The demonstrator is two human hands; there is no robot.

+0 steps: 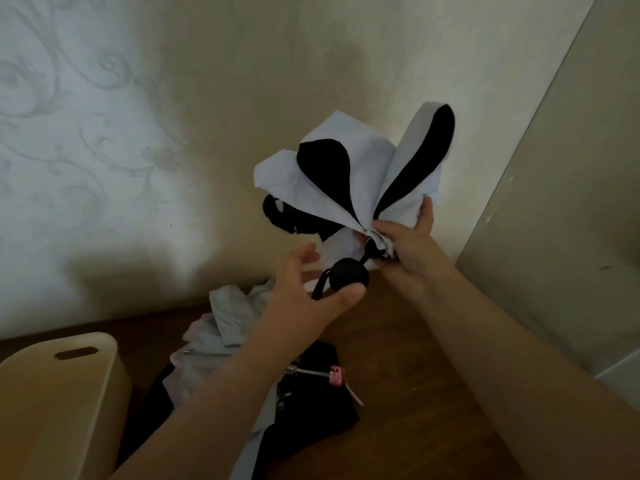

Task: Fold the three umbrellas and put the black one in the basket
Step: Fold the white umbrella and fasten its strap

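Basket: cream plastic basket (pixel 59 393) with a slot handle in its rim, at the lower left, nearest the camera, standing on the wooden floor (pixel 408 393).
Floor pile: black umbrella (pixel 311 420) lies crumpled on the wood just right of the basket, outside it, partly hidden under the left forearm; a pale grey umbrella (pixel 221 327) lies bunched over and behind it.
Pink handle: a small pink handle (pixel 336 374) on a bare metal shaft (pixel 306 371) lies across the black fabric; which of the floor umbrellas it belongs to cannot be told.
Left hand: left hand (pixel 304 289) is raised, fingers spread and loosely bent, thumb tip touching the underside of the round black knob (pixel 348 273); it does not clasp anything.
Wrist strap: a black cord loop (pixel 320 284) hangs from the knob beside the left palm.
Right hand: right hand (pixel 408 247) grasps the gathered fabric of the white-and-black umbrella (pixel 367 174) at its neck, thumb and fingers pinched round the cloth just above the knob.
Held canopy: white panels with black curved patches fan up and away from the right hand, half collapsed, held in the air.
Wall: patterned wallpaper (pixel 86 140) behind, with a plain grey panel (pixel 561 202) at the right.
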